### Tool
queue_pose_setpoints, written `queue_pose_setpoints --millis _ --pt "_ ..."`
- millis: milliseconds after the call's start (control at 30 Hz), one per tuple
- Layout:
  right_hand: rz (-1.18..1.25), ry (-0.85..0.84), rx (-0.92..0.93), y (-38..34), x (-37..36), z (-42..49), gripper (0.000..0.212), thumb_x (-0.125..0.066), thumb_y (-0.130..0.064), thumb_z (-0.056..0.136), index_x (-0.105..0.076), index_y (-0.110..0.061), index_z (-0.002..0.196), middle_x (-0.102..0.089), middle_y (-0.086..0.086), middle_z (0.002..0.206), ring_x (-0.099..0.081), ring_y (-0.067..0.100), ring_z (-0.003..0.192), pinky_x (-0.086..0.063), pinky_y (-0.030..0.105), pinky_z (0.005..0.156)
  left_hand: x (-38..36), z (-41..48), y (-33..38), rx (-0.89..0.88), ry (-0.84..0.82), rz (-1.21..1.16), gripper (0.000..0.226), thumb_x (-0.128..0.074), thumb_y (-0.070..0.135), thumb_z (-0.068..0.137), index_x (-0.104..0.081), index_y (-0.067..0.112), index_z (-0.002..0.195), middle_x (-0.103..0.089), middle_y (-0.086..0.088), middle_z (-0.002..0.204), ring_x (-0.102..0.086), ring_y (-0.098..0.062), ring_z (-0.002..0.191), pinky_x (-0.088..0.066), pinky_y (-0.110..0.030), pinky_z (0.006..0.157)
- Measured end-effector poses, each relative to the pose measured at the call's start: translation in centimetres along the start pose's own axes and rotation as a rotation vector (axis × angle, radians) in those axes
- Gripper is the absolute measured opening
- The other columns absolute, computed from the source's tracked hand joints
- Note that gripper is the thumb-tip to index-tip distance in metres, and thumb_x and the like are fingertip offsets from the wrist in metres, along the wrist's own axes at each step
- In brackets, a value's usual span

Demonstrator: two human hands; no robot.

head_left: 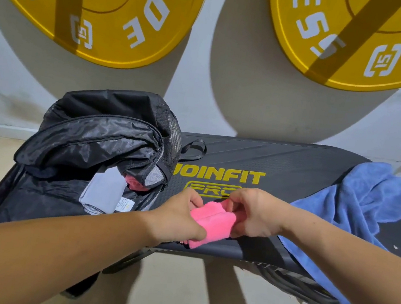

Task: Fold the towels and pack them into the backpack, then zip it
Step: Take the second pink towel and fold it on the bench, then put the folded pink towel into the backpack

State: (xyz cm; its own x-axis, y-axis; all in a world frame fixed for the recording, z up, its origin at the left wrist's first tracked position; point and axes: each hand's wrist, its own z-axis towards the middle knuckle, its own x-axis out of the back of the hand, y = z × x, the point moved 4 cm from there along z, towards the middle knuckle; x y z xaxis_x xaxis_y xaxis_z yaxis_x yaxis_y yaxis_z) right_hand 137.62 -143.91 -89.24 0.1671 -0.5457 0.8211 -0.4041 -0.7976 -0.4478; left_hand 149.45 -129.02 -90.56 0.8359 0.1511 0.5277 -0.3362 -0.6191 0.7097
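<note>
Lying open on the bench (pixel 295 165), the backpack (pixel 87 141) gapes just left of the pink towel (pixel 213 220), a grey towel (pixel 105 191) already inside. A blue towel (pixel 361 213) sprawls unfolded, well right of the pink one. Both the left hand (pixel 177 215) and the right hand (pixel 252 213) pinch the pink bundle, its long axis slanting toward the bag; the left hand sits nearer the opening.

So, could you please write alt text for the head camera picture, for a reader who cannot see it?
Both hands, left hand and right hand, hold a folded pink towel over a black bench. An open black backpack with a grey towel inside lies to the left, and an unfolded blue towel lies to the right.
</note>
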Motion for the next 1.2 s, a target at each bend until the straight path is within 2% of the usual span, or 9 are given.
queue_pose_setpoints --millis 133,267,367,500,633,867,967,1100,1200 --pt "0.058 0.022 0.018 0.2 -0.4 -0.7 0.032 -0.084 -0.031 0.071 -0.059 -0.026 0.09 -0.062 -0.003 0.097 -0.06 0.02 0.086 -0.053 0.035 0.076 -0.9 0.0 0.1 0.062 -0.152 0.081 0.04 -0.07 0.013 0.057 -0.06 0.018 0.096 -0.064 -0.006 0.087 -0.06 -0.021 0.063 -0.058 -0.045 0.057" --pt "0.171 0.051 -0.019 1.1 -0.9 -1.2 0.036 -0.087 -0.027 0.068 -0.059 -0.03 0.091 -0.059 -0.005 0.103 -0.061 0.017 0.09 -0.053 0.031 0.078 -1.5 -0.2 0.5 -0.05 -0.172 0.385 0.034 -0.075 0.033 0.054 -0.06 0.029 0.084 -0.052 -0.001 0.102 -0.055 -0.024 0.095 -0.057 -0.036 0.071" --pt "0.253 0.051 -0.094 2.2 -0.8 -1.3 0.036 -0.089 -0.028 0.066 -0.06 -0.03 0.087 -0.065 -0.003 0.096 -0.062 0.016 0.084 -0.054 0.035 0.077 -1.3 -0.5 1.7 -0.171 -0.147 0.372 0.036 -0.081 0.033 0.061 -0.062 0.026 0.091 -0.049 -0.003 0.103 -0.055 -0.018 0.095 -0.055 -0.035 0.08" --pt "0.334 0.021 -0.099 1.7 -0.2 -1.1 0.037 -0.09 -0.023 0.064 -0.062 -0.022 0.087 -0.069 0.003 0.09 -0.059 0.014 0.073 -0.055 0.035 0.07 -0.1 -1.4 2.2 -0.226 -0.113 0.198 0.047 -0.08 0.016 0.065 -0.069 0.029 0.109 -0.069 0.005 0.094 -0.065 -0.011 0.081 -0.058 -0.035 0.073" --pt "0.497 0.022 -0.1 -0.3 0.9 -0.4 0.048 -0.092 -0.011 0.058 -0.055 -0.017 0.088 -0.062 0.004 0.084 -0.054 0.018 0.065 -0.046 0.035 0.059 2.7 -2.9 2.6 -0.327 -0.012 0.215 0.067 -0.075 0.017 0.069 -0.06 0.042 0.129 -0.065 0.014 0.112 -0.063 -0.004 0.102 -0.054 -0.024 0.087" --pt "0.636 0.038 0.119 -7.7 4.1 1.0 0.083 -0.09 -0.008 0.064 -0.052 -0.041 0.13 -0.062 0.002 0.113 -0.067 0.016 0.085 -0.058 0.028 0.068 9.3 -8.6 2.2 -0.407 0.19 0.337 0.072 -0.079 0.02 0.075 -0.054 0.039 0.14 -0.054 0.017 0.123 -0.048 0.016 0.115 -0.035 -0.006 0.097" --pt "0.624 0.006 0.205 -11.9 4.1 1.6 0.054 -0.088 -0.006 0.072 -0.069 -0.027 0.118 -0.069 -0.002 0.099 -0.064 0.006 0.08 -0.053 0.018 0.069 11.5 -12.1 0.0 -0.437 0.216 0.317 0.059 -0.075 0.018 0.082 -0.061 0.032 0.138 -0.056 0.018 0.132 -0.051 0.003 0.126 -0.039 -0.017 0.108" --pt "0.69 0.014 0.209 -16.9 2.0 3.1 0.024 -0.084 -0.002 0.074 -0.075 -0.018 0.089 -0.076 0.015 0.101 -0.067 0.014 0.081 -0.061 0.043 0.085 13.6 -15.6 -3.7 -0.396 0.383 0.275 0.053 -0.075 0.015 0.078 -0.069 0.03 0.129 -0.057 0.025 0.134 -0.053 0.006 0.126 -0.042 -0.016 0.106" --pt "0.691 0.088 0.194 -19.7 0.3 5.0 0.022 -0.086 -0.013 0.074 -0.076 -0.017 0.093 -0.077 0.009 0.1 -0.068 0.014 0.083 -0.06 0.046 0.089 14.3 -17.1 -6.3 -0.347 0.485 0.278 0.057 -0.082 0.022 0.071 -0.07 0.026 0.126 -0.062 0.021 0.127 -0.058 0.004 0.118 -0.046 -0.017 0.099"
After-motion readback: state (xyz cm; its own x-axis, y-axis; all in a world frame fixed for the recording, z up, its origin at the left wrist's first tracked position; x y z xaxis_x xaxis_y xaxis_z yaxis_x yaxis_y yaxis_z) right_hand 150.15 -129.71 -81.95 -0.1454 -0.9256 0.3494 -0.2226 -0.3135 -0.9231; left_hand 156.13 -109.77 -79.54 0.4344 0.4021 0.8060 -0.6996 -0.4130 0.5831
